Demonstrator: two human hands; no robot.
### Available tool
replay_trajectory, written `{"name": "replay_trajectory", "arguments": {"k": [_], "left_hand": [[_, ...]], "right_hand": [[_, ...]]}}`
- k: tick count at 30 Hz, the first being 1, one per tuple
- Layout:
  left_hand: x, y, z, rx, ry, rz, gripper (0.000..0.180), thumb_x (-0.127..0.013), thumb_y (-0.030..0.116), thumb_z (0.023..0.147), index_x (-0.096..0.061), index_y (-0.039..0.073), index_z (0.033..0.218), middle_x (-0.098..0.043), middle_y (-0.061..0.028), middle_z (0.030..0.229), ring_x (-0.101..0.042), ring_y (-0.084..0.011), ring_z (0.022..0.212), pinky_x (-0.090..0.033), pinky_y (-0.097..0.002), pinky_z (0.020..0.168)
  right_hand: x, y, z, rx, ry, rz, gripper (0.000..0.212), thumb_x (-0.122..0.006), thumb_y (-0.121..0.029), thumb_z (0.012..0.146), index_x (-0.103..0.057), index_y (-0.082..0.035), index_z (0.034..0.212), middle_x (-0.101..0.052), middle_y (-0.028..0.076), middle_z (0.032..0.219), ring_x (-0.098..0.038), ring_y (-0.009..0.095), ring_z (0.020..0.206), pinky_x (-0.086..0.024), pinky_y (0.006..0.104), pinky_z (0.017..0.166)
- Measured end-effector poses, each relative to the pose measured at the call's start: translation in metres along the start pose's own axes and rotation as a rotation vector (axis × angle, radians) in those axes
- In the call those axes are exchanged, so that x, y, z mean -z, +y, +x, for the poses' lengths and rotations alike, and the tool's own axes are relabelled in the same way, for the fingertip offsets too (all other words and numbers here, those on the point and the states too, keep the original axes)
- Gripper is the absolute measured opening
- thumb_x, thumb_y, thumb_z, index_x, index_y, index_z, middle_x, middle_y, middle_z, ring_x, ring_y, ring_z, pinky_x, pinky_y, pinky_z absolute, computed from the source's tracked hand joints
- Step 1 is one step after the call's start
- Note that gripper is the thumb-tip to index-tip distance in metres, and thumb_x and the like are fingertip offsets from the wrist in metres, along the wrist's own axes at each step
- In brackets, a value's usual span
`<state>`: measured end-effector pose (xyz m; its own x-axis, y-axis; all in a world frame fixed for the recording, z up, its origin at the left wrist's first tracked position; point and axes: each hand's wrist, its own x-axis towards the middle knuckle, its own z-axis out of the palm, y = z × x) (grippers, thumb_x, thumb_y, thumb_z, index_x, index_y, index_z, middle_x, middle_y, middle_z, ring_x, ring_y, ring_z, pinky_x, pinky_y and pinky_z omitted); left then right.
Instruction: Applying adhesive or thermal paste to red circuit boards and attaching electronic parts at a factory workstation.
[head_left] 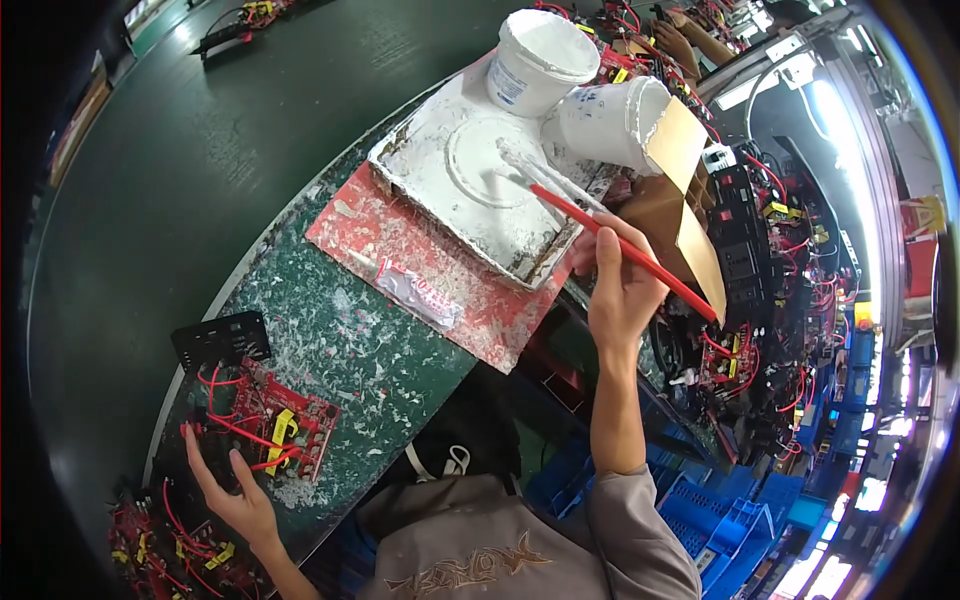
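Nearest, left of the tray [445, 222], the left hand [240, 508] is spread and empty beside one red circuit board [300, 425] with looping wires; contact is unclear. At the tray's right corner, the right hand [622, 290] pinches two slim sticks, one smooth red [655, 264], one pale and paste-smeared, tips over the tray's rough white crust. One crumpled tube [415, 290] lies on a scuffed red sheet [350, 217] under the tray. The green table [350, 330] is flecked with white scraps. Two round, caked plastic tubs [530, 75] sit beyond the tray's middle. Bright lights [845, 125] line the room to its right.
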<state>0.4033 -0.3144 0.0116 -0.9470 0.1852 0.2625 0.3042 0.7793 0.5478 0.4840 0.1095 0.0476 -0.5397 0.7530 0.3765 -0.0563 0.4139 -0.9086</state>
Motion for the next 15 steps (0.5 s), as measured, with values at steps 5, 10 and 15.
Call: {"name": "replay_trajectory", "arguments": {"k": [5,10,15], "left_hand": [[-0.002,-0.002,-0.001,-0.007,0.001,-0.009,0.051,-0.05,0.005,0.095,-0.036,0.0,0.144,-0.041,-0.0179,0.146,-0.038,-0.0326,0.136,-0.029,-0.0423,0.111],[-0.006,0.004,0.001,-0.029,0.048,0.015,0.05,-0.051,0.001,0.092,-0.039,-0.003,0.141,-0.044,-0.0222,0.142,-0.042,-0.0352,0.133,-0.032,-0.0427,0.109],[-0.007,0.004,0.001,-0.053,0.073,0.017,0.05,-0.052,0.001,0.092,-0.039,-0.003,0.14,-0.045,-0.0225,0.141,-0.044,-0.0362,0.131,-0.034,-0.0427,0.108]], "right_hand": [[-0.02,0.011,0.013,0.041,0.004,-0.069,0.018,-0.053,-0.006,0.097,-0.062,0.007,0.105,-0.064,0.008,0.078,-0.059,0.01,0.063,-0.047,0.0226,0.052],[-0.029,0.001,0.02,-0.011,0.049,0.01,0.018,-0.056,-0.007,0.096,-0.063,0.008,0.102,-0.064,0.007,0.076,-0.059,0.01,0.061,-0.047,0.0226,0.054],[-0.032,0.002,0.03,0.028,-0.016,-0.02,0.018,-0.056,-0.008,0.096,-0.064,0.008,0.1,-0.065,0.009,0.075,-0.059,0.011,0.06,-0.048,0.0232,0.053]]}}
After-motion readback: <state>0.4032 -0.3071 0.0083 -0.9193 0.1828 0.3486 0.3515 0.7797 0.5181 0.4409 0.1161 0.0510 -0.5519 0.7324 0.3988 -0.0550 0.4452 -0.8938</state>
